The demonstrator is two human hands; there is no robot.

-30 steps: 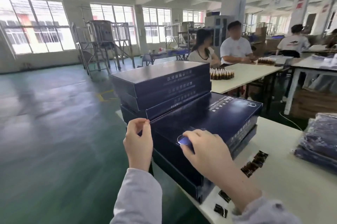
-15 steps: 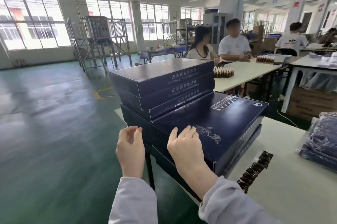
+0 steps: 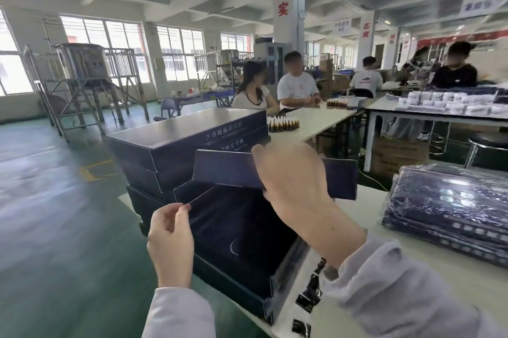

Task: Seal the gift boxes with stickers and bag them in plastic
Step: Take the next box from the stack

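Tipping up at 6 o'clock, the dark navy cardboard gift box (image 3: 242, 230) is gripped at its raised top edge by the right hand (image 3: 297, 189), thumb in front, fingers hidden behind. At 8 o'clock the left hand (image 3: 170, 230) pinches a thin clear strip (image 3: 196, 199), likely a sticker, so sealing seems close. Half a second earlier the box lay flat under both hands.

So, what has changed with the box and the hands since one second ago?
The right hand, flat on the near box before, now grips it and has tipped it up. The left hand pinches a thin piece beside the box. The box stack behind, the bagged boxes and the sticker strips stayed in place.
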